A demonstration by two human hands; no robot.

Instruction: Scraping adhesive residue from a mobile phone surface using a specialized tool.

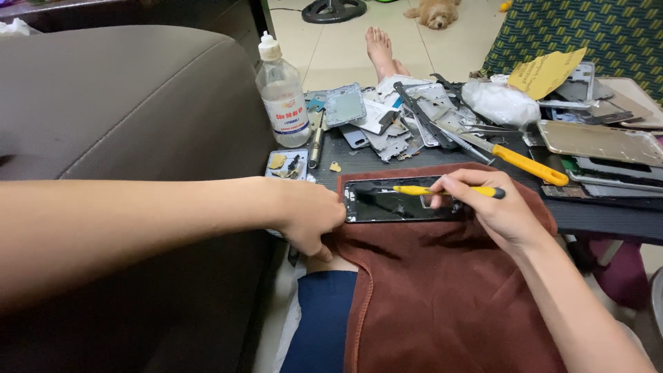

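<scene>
We see an opened black rectangular phone body [404,202] lying on a rust-brown towel [442,290] across a lap. Our left hand [311,215], fingers curled, presses its left end. Our right hand [494,207] pinches a slim yellow-handled screwdriver [431,190] over it. Behind, a dark surface [608,214] holds phone parts and a clear plastic bottle [283,93].

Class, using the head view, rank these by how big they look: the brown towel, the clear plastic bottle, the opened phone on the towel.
1. brown towel, nearest the camera
2. opened phone
3. clear plastic bottle, farther off, so its rank against the phone is unsure
</scene>
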